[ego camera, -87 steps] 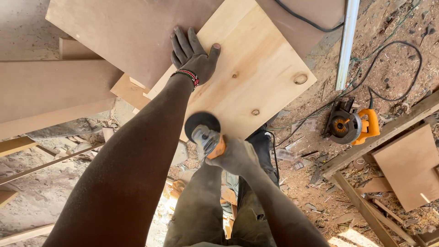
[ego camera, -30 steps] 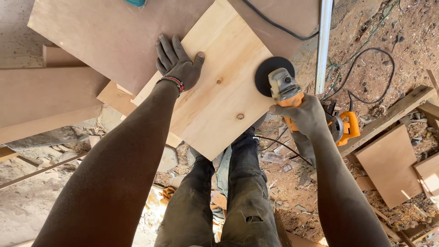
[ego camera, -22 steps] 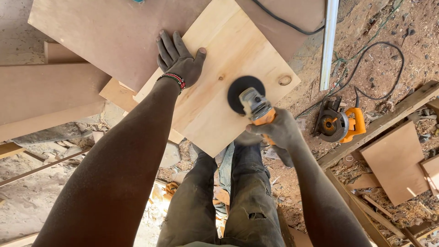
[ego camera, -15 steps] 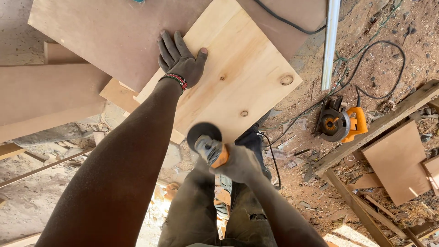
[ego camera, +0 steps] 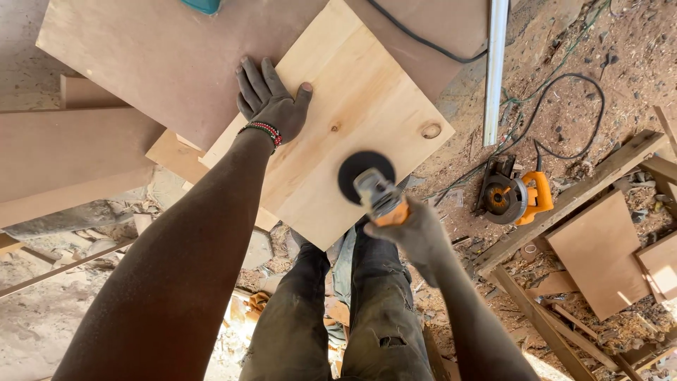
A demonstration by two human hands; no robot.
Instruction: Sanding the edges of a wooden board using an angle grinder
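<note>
With the left hand (ego camera: 271,106) pressed flat at the ten o'clock edge of the pale square plywood panel (ego camera: 338,120) on the counter (ego camera: 127,49), the right hand (ego camera: 416,233), clamped on the orange angle grinder (ego camera: 374,190), should keep its black disc (ego camera: 363,173) flat near six o'clock.

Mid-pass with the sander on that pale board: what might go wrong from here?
The pale wooden board overhangs its support, with only the left hand pressing on its far edge; it might tip or slide. The right hand alone holds the orange angle grinder, whose disc works near the board's front edge, above the legs; slipping off could swing it toward them.
</note>
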